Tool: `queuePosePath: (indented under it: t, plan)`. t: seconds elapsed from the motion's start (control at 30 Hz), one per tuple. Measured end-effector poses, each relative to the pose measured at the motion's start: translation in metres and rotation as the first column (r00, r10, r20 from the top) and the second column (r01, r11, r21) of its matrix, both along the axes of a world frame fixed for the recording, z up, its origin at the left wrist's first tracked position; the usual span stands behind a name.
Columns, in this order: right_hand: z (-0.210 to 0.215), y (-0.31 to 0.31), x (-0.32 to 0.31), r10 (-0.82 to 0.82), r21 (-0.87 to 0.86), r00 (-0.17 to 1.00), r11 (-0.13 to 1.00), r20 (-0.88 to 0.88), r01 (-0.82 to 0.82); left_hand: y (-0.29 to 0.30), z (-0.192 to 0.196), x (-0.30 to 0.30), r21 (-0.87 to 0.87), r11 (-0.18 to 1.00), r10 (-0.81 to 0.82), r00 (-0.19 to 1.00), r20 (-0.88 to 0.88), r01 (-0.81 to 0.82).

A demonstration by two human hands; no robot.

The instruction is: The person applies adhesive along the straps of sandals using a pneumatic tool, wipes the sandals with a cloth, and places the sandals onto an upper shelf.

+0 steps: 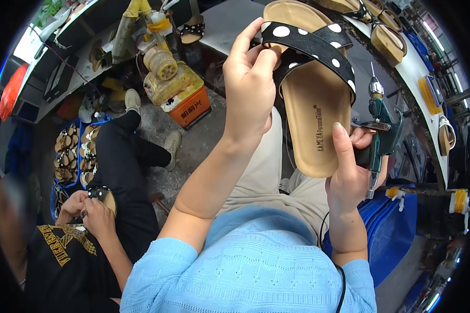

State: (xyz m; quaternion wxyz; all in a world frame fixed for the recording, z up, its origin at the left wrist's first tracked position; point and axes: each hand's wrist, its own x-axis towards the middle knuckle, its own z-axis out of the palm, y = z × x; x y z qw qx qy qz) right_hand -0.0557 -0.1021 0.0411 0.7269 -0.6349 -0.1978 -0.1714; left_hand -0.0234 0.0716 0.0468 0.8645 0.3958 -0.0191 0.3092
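Raised before me is a tan cork-soled sandal with black crossed straps carrying white polka dots. My left hand is closed on the side of the straps, its thumb and fingers at the strap edge near the toe. Close to the heel, my right hand presses its thumb on the footbed. That same hand also keeps a dark green pistol-shaped tool in its fingers, beside the sandal. The tool's thin metal nozzle points away from me. Some right fingers are hidden behind sandal and tool.
On the right bench lie more sandals. A glue-crusted machine sits on an orange box. To the left, a seated co-worker's hands work on a polka-dot sandal, near blue crates of sandals. Blue bins stand at my right.
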Motion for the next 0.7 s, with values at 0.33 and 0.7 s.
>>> queuePosePath:
  t: [0.33, 0.7]
  plan:
    - [-0.015, 0.003, 0.017, -0.121, -0.141, 0.990, 0.981, 0.076, 0.131, -0.008, -0.020, 0.040, -0.029, 0.998, 0.058, 0.983, -0.176, -0.064]
    - [-0.063, 0.000, 0.009, -0.085, -0.278, 0.996, 0.957, 0.019, 0.087, 0.033, -0.061, 0.007, -0.089, 0.953, 0.284, 0.957, -0.054, -0.288]
